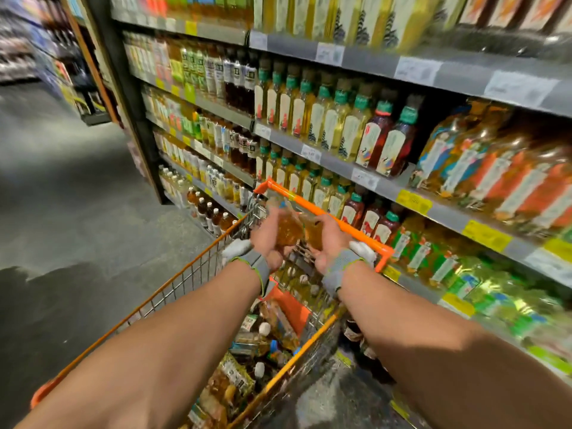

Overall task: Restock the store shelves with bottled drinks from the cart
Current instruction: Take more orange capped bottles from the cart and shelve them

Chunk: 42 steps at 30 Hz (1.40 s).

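Note:
Both my arms reach out over the orange wire cart point(322, 218). My left hand point(266, 239) grips an amber bottled drink point(288, 227), held up above the cart's far end. My right hand point(329, 239) holds a second amber bottle point(312, 232) right beside the first; the two bottles touch or nearly touch. Motion blur hides the fingers' exact placement. Below the hands the cart holds several more bottled drinks point(263, 339) lying in a heap. The store shelves point(387, 187) run along the right, packed with tea bottles.
Grey shelf rails with white and yellow price tags point(413, 202) sit close to the cart's right side. Large bottles point(495, 168) fill the near right shelves. An aisle of grey floor point(77, 196) stretches to the left, with another shelving unit point(62, 57) at the far left.

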Available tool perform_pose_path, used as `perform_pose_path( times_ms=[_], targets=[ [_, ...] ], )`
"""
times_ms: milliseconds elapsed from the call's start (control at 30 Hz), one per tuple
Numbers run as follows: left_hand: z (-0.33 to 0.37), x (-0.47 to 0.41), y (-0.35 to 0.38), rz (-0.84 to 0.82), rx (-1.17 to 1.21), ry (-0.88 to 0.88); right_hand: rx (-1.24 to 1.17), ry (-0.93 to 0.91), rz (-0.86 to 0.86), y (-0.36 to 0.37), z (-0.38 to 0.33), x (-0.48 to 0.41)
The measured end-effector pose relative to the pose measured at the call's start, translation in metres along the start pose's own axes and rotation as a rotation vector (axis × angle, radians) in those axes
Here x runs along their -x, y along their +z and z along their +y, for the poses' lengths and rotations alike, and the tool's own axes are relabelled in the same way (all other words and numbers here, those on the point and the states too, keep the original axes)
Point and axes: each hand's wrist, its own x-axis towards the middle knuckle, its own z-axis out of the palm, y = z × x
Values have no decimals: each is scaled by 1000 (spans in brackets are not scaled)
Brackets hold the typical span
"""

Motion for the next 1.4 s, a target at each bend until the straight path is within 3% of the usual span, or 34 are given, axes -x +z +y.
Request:
perform_pose_path(
  times_ms=[400, 833, 1067, 1167, 1267, 1400],
  targets=[
    [-8, 97, 107, -376, -83, 82, -213, -131, -234, -129, -84, 49],
    [-49, 120, 159, -397, -241, 229, 63, -296, -172, -197, -101, 53],
    [-48, 111, 169, -554, -215, 140, -150, -225, -265, -210, -115, 48],
    [-47, 107, 167, -596, -175, 84, -133, -214, -283, -215, -121, 46],
    [-46, 104, 171, -533, -206, 104, -1, -243, -158, -213, -123, 41],
    [-51, 91, 185, -348, -428, 320, 74, -320, -116, -203, -116, 30]
  ],
)
